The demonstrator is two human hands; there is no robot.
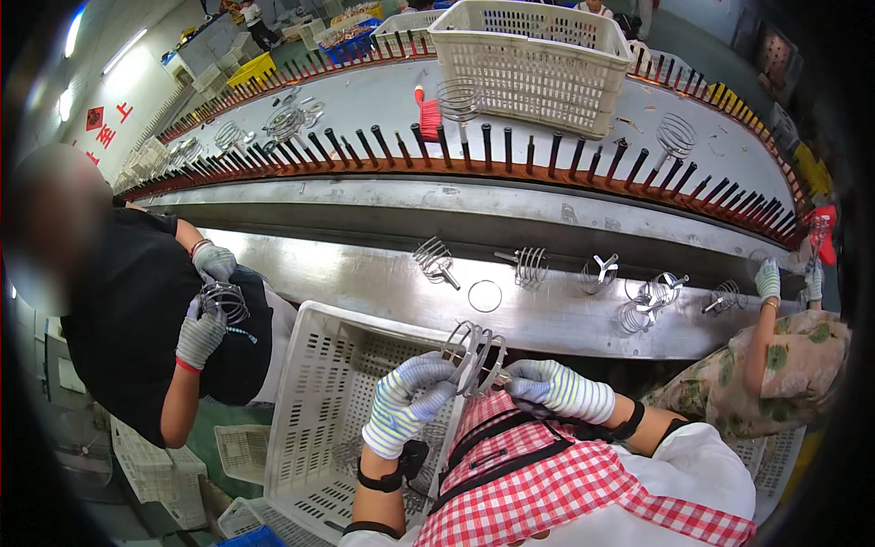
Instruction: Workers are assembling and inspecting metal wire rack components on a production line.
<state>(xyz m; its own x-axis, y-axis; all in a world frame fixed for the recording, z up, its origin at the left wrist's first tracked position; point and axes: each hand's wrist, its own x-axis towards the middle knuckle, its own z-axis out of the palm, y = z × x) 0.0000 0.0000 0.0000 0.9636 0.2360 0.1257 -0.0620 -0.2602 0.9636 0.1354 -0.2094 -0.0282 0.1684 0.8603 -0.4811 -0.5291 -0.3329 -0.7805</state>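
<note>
My left hand, in a white glove with striped cuff, is closed on one side of a coiled metal wire piece. On its other side, my right hand, gloved alike, grips near a small end fitting. The coil's loops stand up between my hands, over the edge of a white perforated crate. More wire coils lie in that crate, partly hidden by my left arm. On the steel bench ahead are a coil with a handle-like stem, a single wire ring and several more coils.
Beyond the bench runs a curved line of upright dark pegs. Behind it stand a large white crate and a red brush. A co-worker at left holds a coil; another co-worker's gloved hand is at right.
</note>
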